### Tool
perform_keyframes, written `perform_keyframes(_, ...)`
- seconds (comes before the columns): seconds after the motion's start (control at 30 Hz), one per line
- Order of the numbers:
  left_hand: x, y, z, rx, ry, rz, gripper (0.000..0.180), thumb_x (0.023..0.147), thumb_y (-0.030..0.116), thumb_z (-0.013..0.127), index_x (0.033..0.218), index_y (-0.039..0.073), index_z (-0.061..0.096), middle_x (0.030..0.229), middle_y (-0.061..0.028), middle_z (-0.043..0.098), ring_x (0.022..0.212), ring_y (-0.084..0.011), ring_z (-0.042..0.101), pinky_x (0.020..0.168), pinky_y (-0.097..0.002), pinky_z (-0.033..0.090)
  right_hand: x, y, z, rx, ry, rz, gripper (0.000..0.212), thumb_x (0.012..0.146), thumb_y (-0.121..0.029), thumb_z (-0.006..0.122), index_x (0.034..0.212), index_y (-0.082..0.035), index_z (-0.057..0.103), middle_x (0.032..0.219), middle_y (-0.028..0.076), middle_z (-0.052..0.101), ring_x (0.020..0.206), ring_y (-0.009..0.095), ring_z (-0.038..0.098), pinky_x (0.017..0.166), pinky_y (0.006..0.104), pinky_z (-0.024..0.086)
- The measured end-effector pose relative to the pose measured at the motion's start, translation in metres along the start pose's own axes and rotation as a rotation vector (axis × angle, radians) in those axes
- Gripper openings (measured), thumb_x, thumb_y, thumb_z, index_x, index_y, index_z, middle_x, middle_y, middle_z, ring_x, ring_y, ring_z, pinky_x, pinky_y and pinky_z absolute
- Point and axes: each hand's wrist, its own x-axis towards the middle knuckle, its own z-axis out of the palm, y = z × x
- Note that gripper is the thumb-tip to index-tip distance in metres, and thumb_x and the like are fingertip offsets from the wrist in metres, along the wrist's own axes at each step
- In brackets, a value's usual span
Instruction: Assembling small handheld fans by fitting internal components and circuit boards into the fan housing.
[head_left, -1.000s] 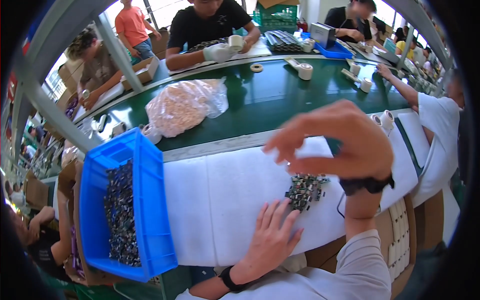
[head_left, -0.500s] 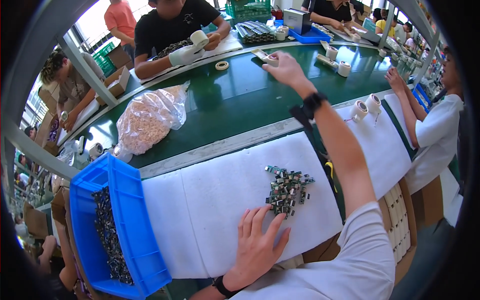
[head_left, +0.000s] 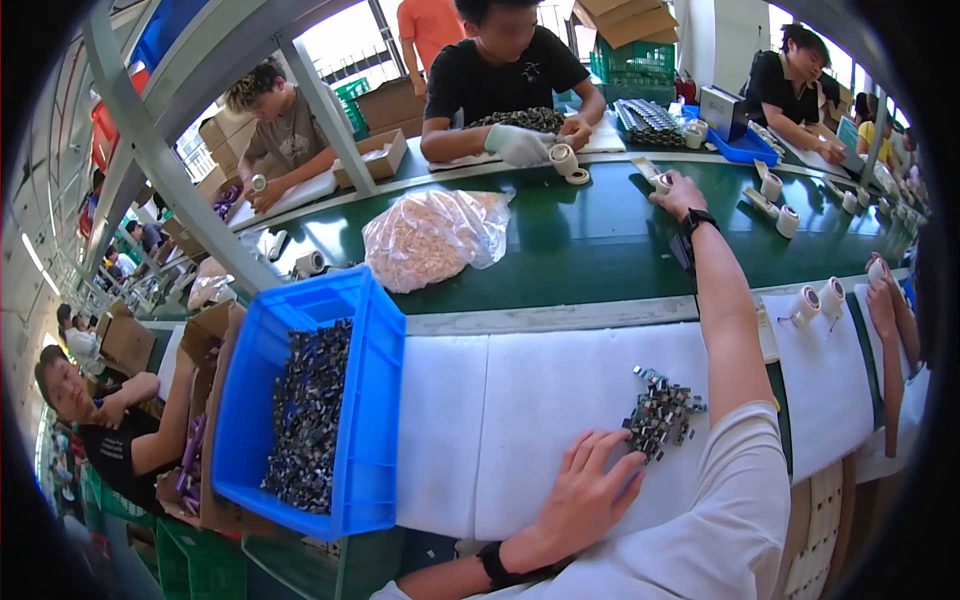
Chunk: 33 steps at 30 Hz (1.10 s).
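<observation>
My right hand [head_left: 681, 196] reaches far out over the green belt, fingers curled round a small white cylinder [head_left: 661, 183]. A flat cream-coloured piece [head_left: 644, 167] lies just beyond it. Close to me, my left hand [head_left: 590, 484] rests on the white foam mat [head_left: 440, 440] with its fingers loosely apart. Its fingertips are at the near left edge of a loose pile of small green circuit boards [head_left: 660, 412]; whether they touch the boards I cannot tell. Each of my wrists wears a dark band.
A blue bin [head_left: 372, 400] of small boards stands left of the mat. On the green belt [head_left: 560, 245] sit a clear bag of beige pieces [head_left: 435, 240] and white cylinders [head_left: 787, 221]. Across it, a co-worker's gloved hand [head_left: 520, 146] is beside another white roll [head_left: 563, 158].
The view has swung left, so everything sits further right in it. Across the belt, the co-worker's white roll has come down beside the cream ring. My right hand stays at the small cylinder.
</observation>
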Motion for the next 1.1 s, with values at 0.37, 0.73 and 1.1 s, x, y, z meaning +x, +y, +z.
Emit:
perform_keyframes(0.37, 0.007, 0.002, -0.005, -0.037, 0.062, -0.019, 0.028, 0.084, 0.005, 0.07, 0.112, 0.007, 0.065, 0.115, -0.0126, 0.06, 0.109, -0.0336, 0.058, 0.097, -0.0441, 0.046, -0.076, -0.017, -0.055, 0.088, 0.042, -0.288, 0.062, 0.075, -0.038, 0.079, 0.126, -0.007, 0.059, 0.11, 0.012, 0.069, 0.101, 0.024, 0.067, 0.085, 0.0356, 0.053)
perform_keyframes(0.73, -0.004, -0.011, -0.006, -0.245, 0.107, -0.05, 0.022, 0.085, -0.001, 0.068, 0.106, 0.003, 0.066, 0.105, -0.0123, 0.064, 0.096, -0.0324, 0.063, 0.083, -0.0418, 0.052, -0.319, -0.036, -0.182, 0.316, -0.34, -0.675, 0.053, 0.071, 0.0, 0.076, 0.121, -0.012, 0.064, 0.128, 0.006, 0.056, 0.105, 0.018, 0.063, 0.088, 0.0304, 0.058)
perform_keyframes(1.1, -0.042, -0.038, -0.074, -0.224, 0.371, -0.208, 0.03, 0.08, -0.01, 0.067, 0.108, 0.0, 0.066, 0.103, -0.012, 0.065, 0.084, -0.026, 0.066, 0.08, -0.0338, 0.054, -0.403, -0.034, -0.161, 0.354, -0.448, -0.679, 0.055, 0.066, 0.011, 0.071, 0.115, -0.013, 0.068, 0.127, 0.009, 0.058, 0.104, 0.024, 0.064, 0.083, 0.0311, 0.058)
